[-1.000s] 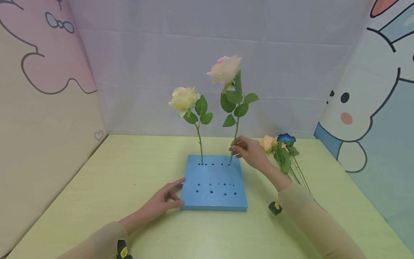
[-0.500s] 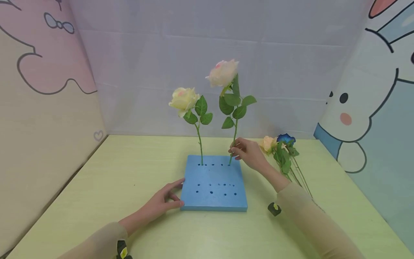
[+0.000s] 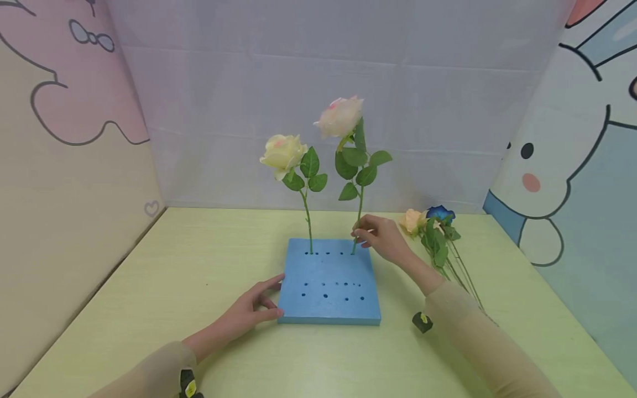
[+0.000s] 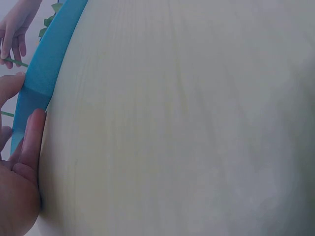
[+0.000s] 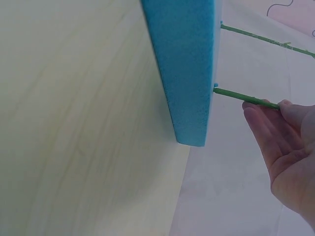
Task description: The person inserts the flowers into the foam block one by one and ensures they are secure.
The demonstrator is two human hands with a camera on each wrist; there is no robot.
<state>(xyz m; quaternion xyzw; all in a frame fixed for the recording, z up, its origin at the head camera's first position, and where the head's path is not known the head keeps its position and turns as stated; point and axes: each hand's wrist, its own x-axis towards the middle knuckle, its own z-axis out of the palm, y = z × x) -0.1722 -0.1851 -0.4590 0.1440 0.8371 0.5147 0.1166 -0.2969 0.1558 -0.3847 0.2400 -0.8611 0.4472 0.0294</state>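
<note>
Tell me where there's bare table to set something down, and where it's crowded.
Bare: the table left of the blue board, between the left hand and left wall; also in front of the board, between the sleeves. Crowded: back right, where the right hand pinches the pale pink rose near the loose flowers.

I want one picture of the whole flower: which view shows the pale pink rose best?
The head view: it shows the pale pink rose from bloom to blue board. The right wrist view shows only its lower stem, pinched by the right hand; the left wrist view, only a short piece of stem in that hand.
</note>
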